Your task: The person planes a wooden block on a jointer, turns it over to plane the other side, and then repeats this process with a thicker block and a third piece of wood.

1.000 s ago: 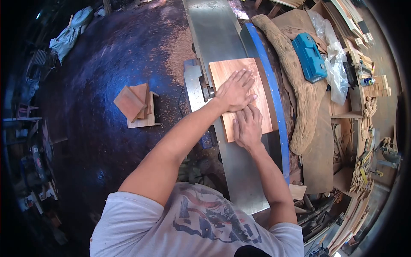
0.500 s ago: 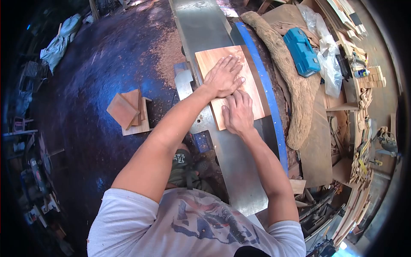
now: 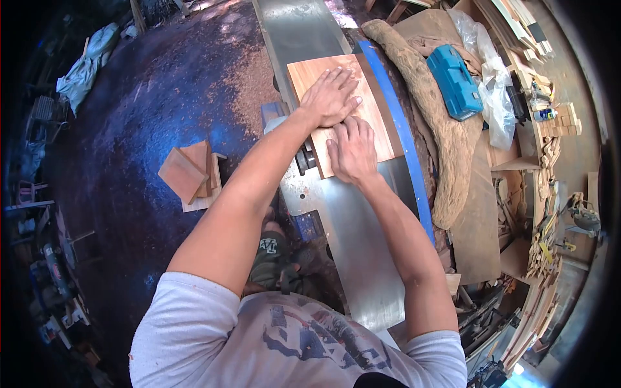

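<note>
A reddish-tan wooden board [image 3: 370, 110] lies flat on the metal bed [image 3: 362, 258] of a jointer, alongside its blue-edged fence [image 3: 409, 145]. My left hand [image 3: 330, 97] presses on the board's upper part, palm down with fingers spread. Just below it, my right hand [image 3: 354, 150] rests on the nearer part of the board, its fingers stretched forward and its thumb apart. Both hands touch the board without wrapping round it. Beside the board's near left edge, a dark round part [image 3: 304, 159] of the machine shows. The board's underside is hidden.
Several wooden pieces [image 3: 184, 173] are stacked on a small stand at left. Wood shavings [image 3: 253, 87] cover the floor by the machine. To the right lie a long rough log [image 3: 446, 139], a teal tool case [image 3: 455, 83] and clear plastic [image 3: 497, 97]. Shelves of timber line the right side.
The board has slid forward along the bed, away from my body, with both hands on it. More of the dark round part now shows near its rear left edge.
</note>
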Available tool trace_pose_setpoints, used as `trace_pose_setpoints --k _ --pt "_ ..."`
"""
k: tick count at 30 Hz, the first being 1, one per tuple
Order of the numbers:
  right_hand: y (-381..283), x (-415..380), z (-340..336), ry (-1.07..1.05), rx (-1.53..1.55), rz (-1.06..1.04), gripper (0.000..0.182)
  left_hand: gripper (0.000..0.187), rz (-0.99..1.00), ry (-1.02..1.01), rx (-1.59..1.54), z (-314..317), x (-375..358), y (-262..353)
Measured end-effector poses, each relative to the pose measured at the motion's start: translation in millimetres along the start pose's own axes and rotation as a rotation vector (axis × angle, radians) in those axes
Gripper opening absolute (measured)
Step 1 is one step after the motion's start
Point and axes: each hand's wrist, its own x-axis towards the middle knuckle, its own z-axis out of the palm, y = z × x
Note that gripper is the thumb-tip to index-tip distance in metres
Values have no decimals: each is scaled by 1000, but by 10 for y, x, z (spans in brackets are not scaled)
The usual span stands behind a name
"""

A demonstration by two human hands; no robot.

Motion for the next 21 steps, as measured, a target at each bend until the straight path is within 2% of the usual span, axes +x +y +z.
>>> trace_pose_setpoints --k 15,18,20,21 --pt "108 616 162 -8 -55 -55 40 65 -57 30 -27 -72 348 -492" --pt "228 924 377 -77 -157 -5 43 63 -43 236 -95 -11 566 -788" --pt "254 1125 421 -68 -151 -32 45 64 -83 278 -48 -80 651 -981" --pt "247 1226 438 -74 -142 -22 46 69 -136 378 -31 -125 628 -1057"
